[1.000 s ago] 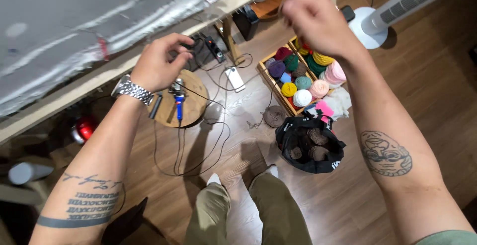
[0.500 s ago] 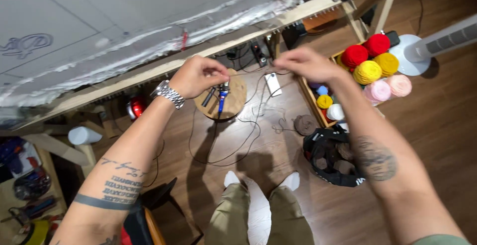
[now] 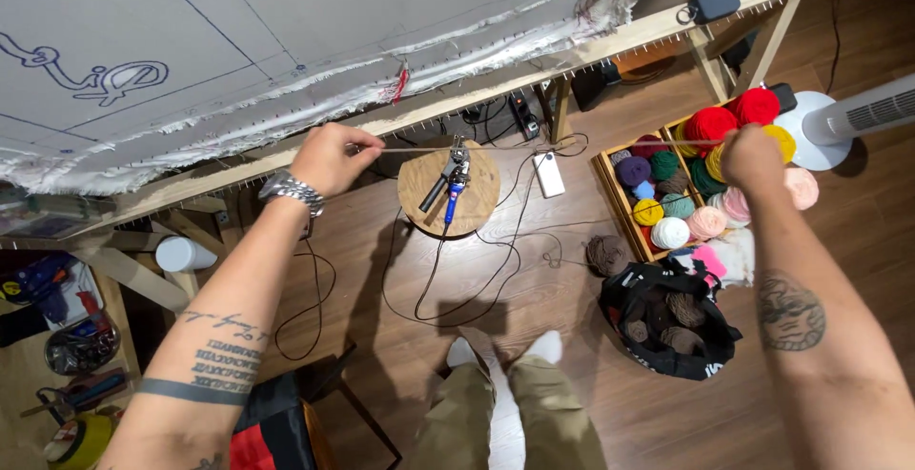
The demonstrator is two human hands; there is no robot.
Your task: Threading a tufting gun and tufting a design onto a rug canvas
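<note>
At centre left, the left hand (image 3: 329, 157) pinches one end of a thin strand of yarn (image 3: 534, 146) stretched taut across the middle of the frame. At right, the right hand (image 3: 751, 157) closes on its other end, above the crate of yarn balls (image 3: 679, 205).

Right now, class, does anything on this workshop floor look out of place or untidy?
Yes. One brown yarn ball lies loose on the floor beside the wooden crate of yarn, outside it. Black cords sprawl in loops by the round stool.
</note>
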